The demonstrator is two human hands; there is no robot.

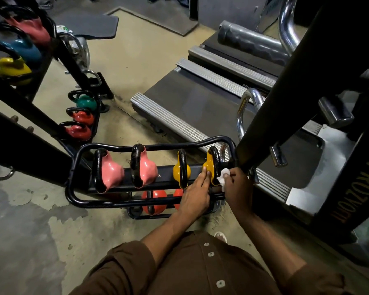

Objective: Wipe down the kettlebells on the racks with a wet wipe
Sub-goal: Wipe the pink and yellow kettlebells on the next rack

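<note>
A black tube rack (73, 167) holds two pink kettlebells (112, 172) and two yellow ones. My left hand (197, 188) rests with straight fingers against the left side of the rightmost yellow kettlebell (209, 165). My right hand (235, 184) pinches a white wet wipe (223, 176) and presses it against the right side of that kettlebell's black handle. The other yellow kettlebell (178, 170) sits just to the left. Red kettlebells (156, 201) lie on the lower shelf, partly hidden by my left hand.
A second rack at left carries yellow (9, 68), teal and pink kettlebells above, green (86, 103) and red ones near the floor. A treadmill deck (200, 107) lies behind. A thick black machine post (285, 92) stands right beside my right hand.
</note>
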